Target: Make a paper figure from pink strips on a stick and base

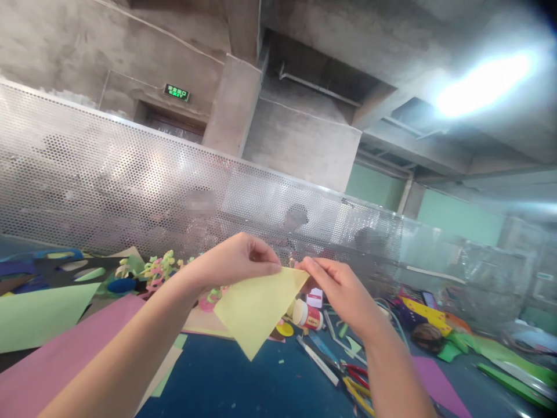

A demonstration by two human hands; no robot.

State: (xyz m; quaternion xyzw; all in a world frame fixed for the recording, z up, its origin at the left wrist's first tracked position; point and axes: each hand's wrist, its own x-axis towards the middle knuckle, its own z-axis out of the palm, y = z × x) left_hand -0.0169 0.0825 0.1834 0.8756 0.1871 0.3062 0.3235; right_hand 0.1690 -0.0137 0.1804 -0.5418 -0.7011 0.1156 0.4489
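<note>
A pale yellow sheet of paper (pixel 259 307) hangs between my two hands above the blue tabletop, one corner pointing down. My left hand (pixel 241 258) pinches its upper edge near the middle. At the upper right corner, my right hand (pixel 333 284) grips the same sheet between thumb and fingers. Just behind and to the right of the paper lies a white jar with a red label (pixel 308 314), tipped on its side. A yellow disc (pixel 285 329) rests below the jar.
Pink (pixel 82 354) and light green sheets (pixel 47 313) cover the left side. Yellow-handled scissors (pixel 359 397) and a white cutter (pixel 318 361) lie at front right. Colourful paper flowers (pixel 159 270) stand back left. A perforated metal screen (pixel 108 180) borders the back; people sit beyond it.
</note>
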